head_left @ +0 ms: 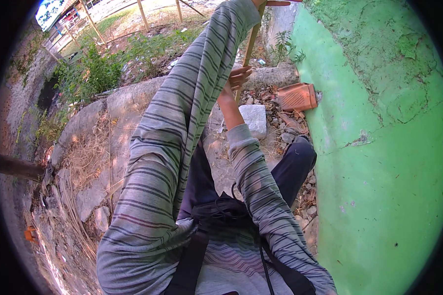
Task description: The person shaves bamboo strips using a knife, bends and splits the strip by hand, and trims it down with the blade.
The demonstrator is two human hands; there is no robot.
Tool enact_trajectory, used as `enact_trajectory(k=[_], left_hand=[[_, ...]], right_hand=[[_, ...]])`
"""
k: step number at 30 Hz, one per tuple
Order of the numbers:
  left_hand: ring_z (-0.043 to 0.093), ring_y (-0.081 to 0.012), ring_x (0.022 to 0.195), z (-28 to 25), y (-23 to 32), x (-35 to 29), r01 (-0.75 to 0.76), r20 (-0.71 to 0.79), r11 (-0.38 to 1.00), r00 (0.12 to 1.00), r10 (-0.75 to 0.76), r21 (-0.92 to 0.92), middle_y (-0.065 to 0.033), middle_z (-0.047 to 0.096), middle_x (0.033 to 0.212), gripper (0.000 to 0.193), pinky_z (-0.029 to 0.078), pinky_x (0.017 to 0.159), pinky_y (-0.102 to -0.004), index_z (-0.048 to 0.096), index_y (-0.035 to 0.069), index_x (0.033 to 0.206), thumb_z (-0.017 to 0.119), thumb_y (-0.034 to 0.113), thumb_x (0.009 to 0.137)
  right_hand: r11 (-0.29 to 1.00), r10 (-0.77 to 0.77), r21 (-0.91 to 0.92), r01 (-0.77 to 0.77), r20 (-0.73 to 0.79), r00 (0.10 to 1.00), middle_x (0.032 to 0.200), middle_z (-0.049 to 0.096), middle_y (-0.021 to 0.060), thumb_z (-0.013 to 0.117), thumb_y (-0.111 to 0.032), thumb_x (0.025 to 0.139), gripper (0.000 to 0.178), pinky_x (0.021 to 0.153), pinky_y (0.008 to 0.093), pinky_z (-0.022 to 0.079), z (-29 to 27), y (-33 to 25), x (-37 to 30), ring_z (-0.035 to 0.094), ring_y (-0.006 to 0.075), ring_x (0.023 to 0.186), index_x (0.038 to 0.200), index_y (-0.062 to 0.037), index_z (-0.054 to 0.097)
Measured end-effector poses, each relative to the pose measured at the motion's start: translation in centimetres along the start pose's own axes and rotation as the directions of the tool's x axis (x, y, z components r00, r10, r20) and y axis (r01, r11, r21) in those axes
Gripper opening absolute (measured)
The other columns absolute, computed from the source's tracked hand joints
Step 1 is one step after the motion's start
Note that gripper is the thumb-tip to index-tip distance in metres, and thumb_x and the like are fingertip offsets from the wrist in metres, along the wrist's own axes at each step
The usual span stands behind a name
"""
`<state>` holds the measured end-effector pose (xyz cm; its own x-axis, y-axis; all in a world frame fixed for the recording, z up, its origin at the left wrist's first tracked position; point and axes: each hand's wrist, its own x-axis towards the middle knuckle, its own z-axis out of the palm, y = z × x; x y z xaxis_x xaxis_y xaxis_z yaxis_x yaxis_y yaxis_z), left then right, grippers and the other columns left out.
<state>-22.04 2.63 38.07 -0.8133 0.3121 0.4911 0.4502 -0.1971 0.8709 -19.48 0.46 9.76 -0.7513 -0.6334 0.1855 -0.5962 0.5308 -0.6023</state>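
My left arm, in a grey striped sleeve, reaches up to the top edge of the view. Only a sliver of my left hand point(258, 2) shows there, beside the upper end of a light wooden or bamboo stick point(251, 46). A finger seems to point right, close to a small red thing cut off by the frame; its grip is hidden. Lower down, my right hand point(237, 77) has its fingers bent across the stick and appears closed around it. The stick slants downward, its lower part showing just below that hand.
A green wall point(379, 187) with peeling plaster runs along the right. By its foot lie an orange roof tile point(298, 97), a pale block point(253, 121) and rubble. Left are a stone ledge point(133, 96), weeds point(91, 71) and dry stalks. Bamboo posts point(142, 14) stand behind.
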Motion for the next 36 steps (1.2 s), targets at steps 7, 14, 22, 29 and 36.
enact_trajectory(k=[7,14,22,29,36], left_hand=[[0.06,-0.026,0.121,-1.1,-0.1,-0.4,-0.014,0.009,1.0,1.0,0.014,0.005,-0.0107,0.061,0.135,0.059,0.043,0.107,-0.0425,0.05,0.012,0.142,0.031,0.053,0.105],[0.063,-0.0257,0.117,-0.8,0.1,-0.3,-0.03,-0.003,1.0,1.0,0.03,-0.001,-0.0115,0.063,0.132,0.058,0.048,0.104,-0.0413,0.049,0.011,0.143,0.034,0.052,0.104],[0.065,-0.0311,0.112,-6.2,-0.7,-1.4,-0.088,-0.008,0.994,0.996,0.089,0.062,-0.0191,0.062,0.128,0.061,0.055,0.099,-0.0442,0.045,0.009,0.145,0.034,0.053,0.104],[0.071,-0.0214,0.084,-6.4,-0.8,-1.4,-0.105,-0.075,0.992,0.991,0.111,0.075,-0.0124,0.07,0.1,0.057,0.062,0.077,-0.0347,0.049,0.011,0.143,0.034,0.051,0.105],[0.041,-0.0051,0.046,-4.8,-0.6,-1.5,-0.106,-0.144,0.983,0.981,0.127,0.148,0.0023,0.054,0.07,0.052,0.033,0.039,-0.0178,0.054,0.007,0.136,0.039,0.047,0.106]], right_hand=[[0.893,0.026,0.443,0.085,-0.239,0.971,0.131,0.061,0.0104,0.047,-0.042,0.1,0.052,0.103,0.034,0.041,2.6,0.9,1.3,0.054,0.0277,0.123,0.131,-0.0007,0.056],[0.935,-0.066,0.306,0.177,-0.341,0.938,0.124,0.064,0.0196,0.053,-0.041,0.097,0.054,0.099,0.0355,0.043,3.1,1.4,1.5,0.061,0.0289,0.115,0.124,0.0062,0.057],[0.769,0.454,0.569,-0.291,-0.167,0.875,0.155,-0.02,0.0358,0.056,-0.082,0.075,0.142,0.118,0.0582,0.001,-3.2,-6.0,-6.0,-0.018,0.0465,0.147,0.144,0.0014,-0.034],[0.725,0.246,0.674,0.14,-0.443,0.862,0.145,0.04,0.0277,0.062,-0.039,0.093,0.075,0.107,0.0442,0.04,-16.6,0.6,-21.8,0.041,0.036,0.136,0.15,-0.0033,0.028],[0.415,0.909,0.728,-0.545,-0.362,0.209,0.115,0.069,0.01,0.056,-0.023,0.094,0.038,0.088,0.032,0.049,-6.6,24.7,-53.1,0.065,0.0189,0.105,0.128,-0.0065,0.061]])
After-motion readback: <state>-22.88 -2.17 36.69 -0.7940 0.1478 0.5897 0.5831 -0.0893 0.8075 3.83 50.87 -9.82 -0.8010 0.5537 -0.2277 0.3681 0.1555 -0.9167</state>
